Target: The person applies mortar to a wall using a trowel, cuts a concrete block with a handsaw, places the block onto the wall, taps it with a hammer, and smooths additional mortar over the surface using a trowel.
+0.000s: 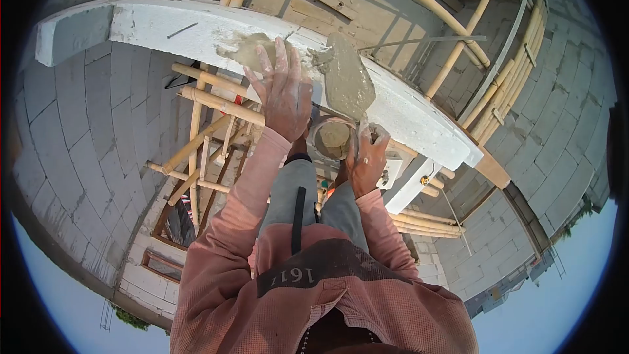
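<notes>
My left hand (283, 95) lies with fingers stretched out at the near edge of the white block wall top (167, 23). Its fingertips reach a wet grey mortar patch (247, 49), and it holds nothing. My right hand (368, 160) is closed round the handle end of a trowel (350, 82), whose wide blade is coated in grey mortar and extends over the wall top. The handle itself is mostly hidden by my fingers. Between my hands, below the wall edge, is a round bucket (317, 132) with mortar (333, 137) inside.
Bamboo scaffold poles (219, 103) cross below on the left, and more bamboo (508, 85) stands at the right. A thin nail-like rod (182, 30) lies on the wall top. A white block (409, 187) with a small yellow item (424, 179) is right of my legs. Grey block walls surround me.
</notes>
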